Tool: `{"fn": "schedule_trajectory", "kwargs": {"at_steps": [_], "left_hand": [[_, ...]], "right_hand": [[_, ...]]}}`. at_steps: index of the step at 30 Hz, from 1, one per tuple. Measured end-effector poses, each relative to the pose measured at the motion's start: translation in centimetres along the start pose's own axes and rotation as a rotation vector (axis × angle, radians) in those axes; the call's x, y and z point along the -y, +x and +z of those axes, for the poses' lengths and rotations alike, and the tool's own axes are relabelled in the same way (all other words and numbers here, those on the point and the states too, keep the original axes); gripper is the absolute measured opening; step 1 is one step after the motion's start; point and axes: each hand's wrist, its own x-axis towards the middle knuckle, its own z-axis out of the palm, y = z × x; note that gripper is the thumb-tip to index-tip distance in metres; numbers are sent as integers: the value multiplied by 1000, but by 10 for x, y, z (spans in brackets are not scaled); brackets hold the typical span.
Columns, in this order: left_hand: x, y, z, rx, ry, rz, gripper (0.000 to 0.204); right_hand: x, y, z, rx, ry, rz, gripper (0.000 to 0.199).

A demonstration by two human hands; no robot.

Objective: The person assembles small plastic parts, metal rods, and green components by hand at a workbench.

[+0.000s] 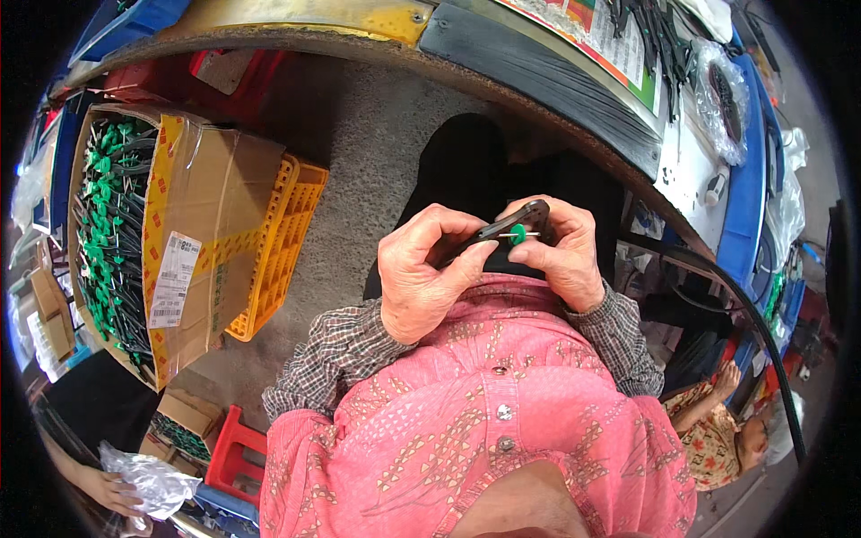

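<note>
Two-Handed Hold, Black Part with Green Disc

Reference: the black part [515,216] is the dial centre; 12 o'clock is the top of the view. It is held in the air in front of the waist, over the dark-clad lap, slanting from 8 to 2 o'clock. A green disc [517,235] on a thin metal pin [531,234] sits just below its upper arm.

Left hand [430,269]: at 8 o'clock, nearly closed, thumb and forefinger pinching the lower-left end of the part.

Right hand [567,249]: at 3 o'clock, fingers curled round the upper-right end. The thumb lies beside the pin; contact with it cannot be determined.

Surroundings:
- 9 o'clock: cardboard box [229,175], tilted, filled with green-and-black pieces [117,233]; yellow crate [296,224] directly beside it.
- 12 o'clock: worn edge of the workbench [538,76].
- 1 o'clock: loose black parts [646,36] on the bench.
- 3 o'clock: blue tray [741,224].
- 4 o'clock: black hose [762,327], curving downward.
- 8 o'clock: red stool [235,448]; farther out, a co-worker's hand [108,491] at a clear plastic bag [161,484]
</note>
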Motion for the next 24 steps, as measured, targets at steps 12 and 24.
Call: {"fn": "schedule_trajectory", "kwargs": {"at_steps": [12,24], "left_hand": [[0,0,-1,-23,100,57,16],[-4,0,-3,65,197,127,18]], "right_hand": [[-9,5,2,-25,-34,-106,25],[-7,2,-9,64,-28,-44,23]]}}
